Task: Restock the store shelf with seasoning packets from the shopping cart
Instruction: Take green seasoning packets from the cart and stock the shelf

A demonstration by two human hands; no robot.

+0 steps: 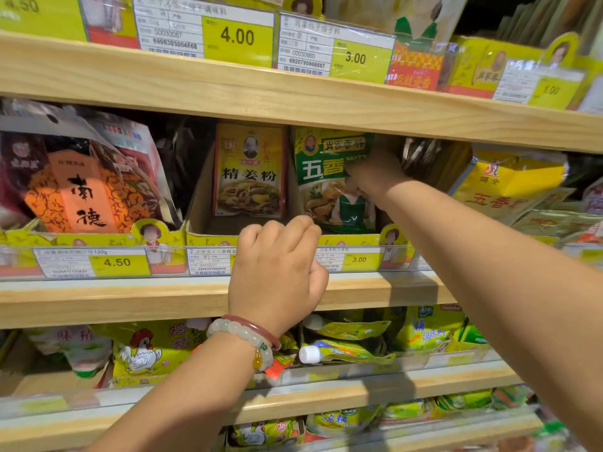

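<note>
A green five-spice seasoning packet (329,177) stands upright in a cardboard display box (352,239) on the middle shelf. My right hand (375,172) reaches deep into that box and grips the packet's right edge. To its left, a yellow ginger-powder packet (249,171) stands at the back of its own box (208,238). My left hand (275,272), with bead bracelets on the wrist, hovers in front of the shelf edge with fingers curled and nothing in it. The shopping cart is out of view.
Wooden shelf boards (293,96) run above and below the boxes, with price labels (119,262) along the front rail. Orange-and-red bags (81,187) fill the left, yellow packets (512,187) the right. Chicken-powder bags (146,350) lie on the shelf below.
</note>
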